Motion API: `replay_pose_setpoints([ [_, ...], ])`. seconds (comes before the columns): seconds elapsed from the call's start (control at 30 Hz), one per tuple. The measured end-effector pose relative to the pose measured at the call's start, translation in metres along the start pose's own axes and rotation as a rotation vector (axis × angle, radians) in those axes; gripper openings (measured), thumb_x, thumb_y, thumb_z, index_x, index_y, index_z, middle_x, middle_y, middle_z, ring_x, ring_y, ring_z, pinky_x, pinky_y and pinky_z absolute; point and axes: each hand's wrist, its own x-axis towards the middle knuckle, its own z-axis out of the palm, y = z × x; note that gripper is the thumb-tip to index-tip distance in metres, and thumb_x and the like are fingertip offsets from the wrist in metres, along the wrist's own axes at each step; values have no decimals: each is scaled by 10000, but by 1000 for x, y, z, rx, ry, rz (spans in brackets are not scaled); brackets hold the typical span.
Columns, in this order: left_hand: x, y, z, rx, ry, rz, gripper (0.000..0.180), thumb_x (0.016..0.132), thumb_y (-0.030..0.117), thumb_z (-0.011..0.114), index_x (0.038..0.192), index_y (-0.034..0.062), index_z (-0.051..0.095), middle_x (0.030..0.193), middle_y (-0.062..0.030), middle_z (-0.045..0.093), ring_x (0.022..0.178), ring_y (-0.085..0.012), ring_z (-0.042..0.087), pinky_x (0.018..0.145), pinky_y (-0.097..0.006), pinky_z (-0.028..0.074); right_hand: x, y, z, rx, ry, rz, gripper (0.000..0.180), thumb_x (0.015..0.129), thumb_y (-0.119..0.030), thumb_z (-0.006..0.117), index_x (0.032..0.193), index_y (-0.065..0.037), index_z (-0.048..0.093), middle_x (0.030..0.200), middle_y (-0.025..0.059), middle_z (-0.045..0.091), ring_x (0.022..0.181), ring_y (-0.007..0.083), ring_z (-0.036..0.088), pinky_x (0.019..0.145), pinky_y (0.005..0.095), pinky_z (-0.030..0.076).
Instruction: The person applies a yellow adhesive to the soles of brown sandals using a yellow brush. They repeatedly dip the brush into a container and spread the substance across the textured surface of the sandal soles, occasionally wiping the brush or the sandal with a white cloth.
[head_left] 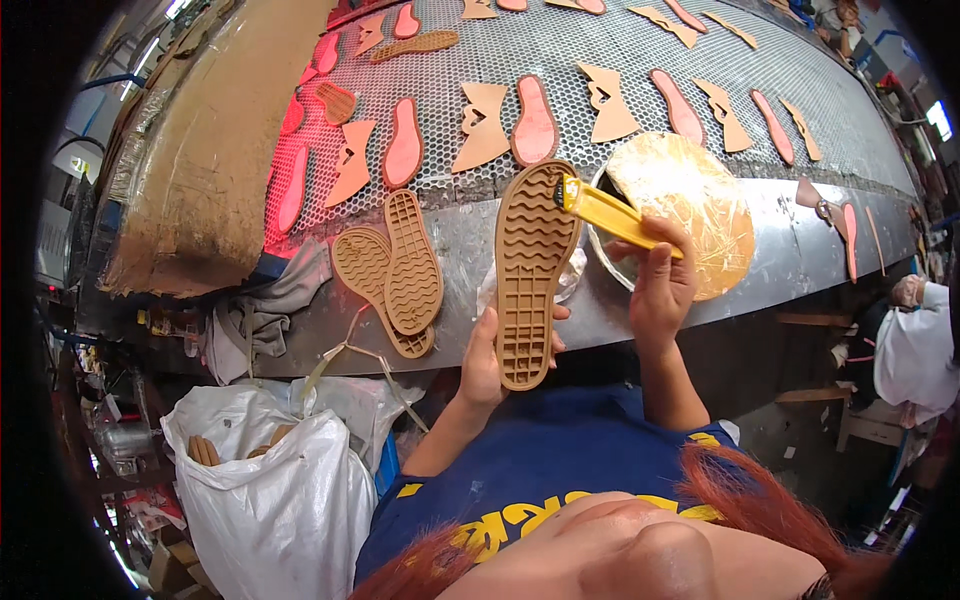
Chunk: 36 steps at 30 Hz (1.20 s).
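Person in a navy shirt [580, 440] at lower centre, seen from beside the work. White plastic bag [275, 510] at lower left, mouth open, brown pieces [204, 450] inside.

Left hand [484, 362], centre of frame: pinching a brown shoe sole [525, 285] low down, thumb on its left edge, fingertips showing past the right edge. Sole is held up off the surface [790, 225], tread toward the view. Long axis near vertical, top leaning slightly right; broad end up, narrow end down. Wavy ridges above, square grid below.

Right hand [662, 275], right of centre: fingers closed round the handle end of a yellow brush [612, 218]. Brush slants up and left, dark tip over the sole's upper right edge; cannot tell if it touches.

Surface's front edge curves across behind the wrists. Two more soles [413, 265] lie left of the held one, one overlapping the other; plain metal strip between them and the held sole. Round yellowish disc [725, 215] just beyond the right hand, more plain metal to its right. Held sole's top overlaps, in view, the near edge of a mesh bed [625, 60].

On the mesh, pink insoles [404, 140] alternate with tan cut pieces [482, 125], gaps between. Brown cardboard [205, 150] bounds it at upper left.
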Motion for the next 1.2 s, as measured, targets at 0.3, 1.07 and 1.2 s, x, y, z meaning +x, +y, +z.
replay_pose_setpoints([
  [0.3, -4, 1, 6, 68, -27, 37, 617, 971, 483, 214, 1342, 0, 314, 1146, -218, 547, 838, -199, 615, 661, -294, 538, -4, 3, 12, -20, -15, -38, 347, 982, -238, 416, 1168, 51, 459, 1000, 175, 610, 890, 221, 632, 827, 334, 498],
  [1.07, -6, 7, 7, 194, -24, 71, 651, 960, 521, 238, 1404, 45, 228, 1155, -167, 553, 840, -164, 605, 676, -271, 523, -30, -3, 6, -293, -274, -64, 314, 954, -193, 491, 1143, 55, 524, 1005, 147, 632, 905, 178, 618, 808, 274, 473],
  [1.2, -5, 9, 5, 141, -5, 48, 643, 959, 530, 207, 1401, 63, 231, 1145, -161, 557, 830, -178, 612, 666, -289, 534, -28, -22, 7, -404, -366, -82, 309, 946, -202, 506, 1117, 53, 542, 982, 158, 643, 893, 201, 637, 792, 281, 484],
])
